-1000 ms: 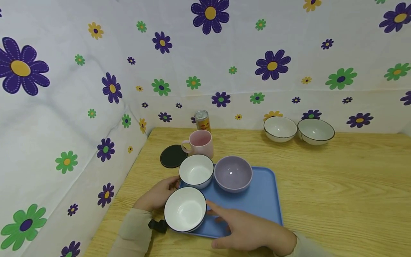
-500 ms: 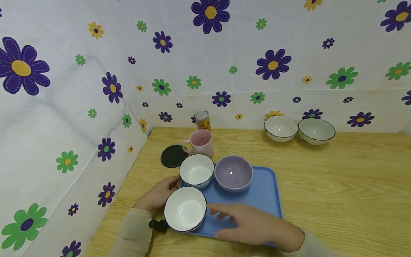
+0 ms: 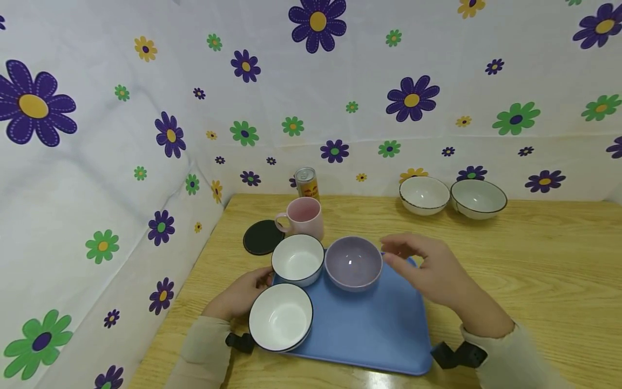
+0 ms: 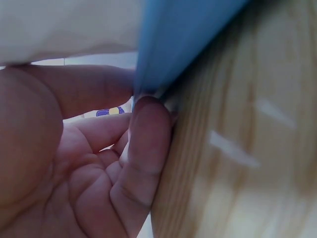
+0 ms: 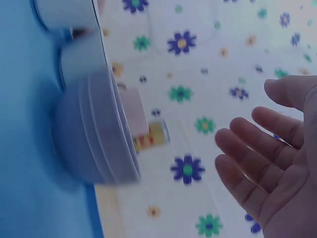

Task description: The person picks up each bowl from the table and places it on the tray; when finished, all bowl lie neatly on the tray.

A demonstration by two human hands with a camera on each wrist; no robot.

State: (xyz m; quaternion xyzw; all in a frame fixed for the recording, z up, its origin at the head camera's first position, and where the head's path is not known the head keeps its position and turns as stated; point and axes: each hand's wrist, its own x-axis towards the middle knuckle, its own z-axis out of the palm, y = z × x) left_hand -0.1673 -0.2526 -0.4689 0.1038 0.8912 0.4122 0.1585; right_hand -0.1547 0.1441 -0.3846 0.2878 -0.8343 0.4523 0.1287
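White cloth printed with bright flowers hangs behind and to the left of a wooden table, which bears a blue tray. From where I stand, the work looks partway along: three bowls sit upright on the tray — a purple bowl towards its far side, the far white bowl just left of that, and the near white bowl at the front left corner. Off the tray, at the table's back, a pale bowl and a wider bowl stand side by side; whether they belong to the job, I can't tell. The left hand pinches the tray's left edge with bent fingers. The right hand is beside the purple bowl — fingers loose, thumb apart, holding nothing. Beyond the white bowls stands a pink mug, with a black coaster flat on its left and a drinks can behind.
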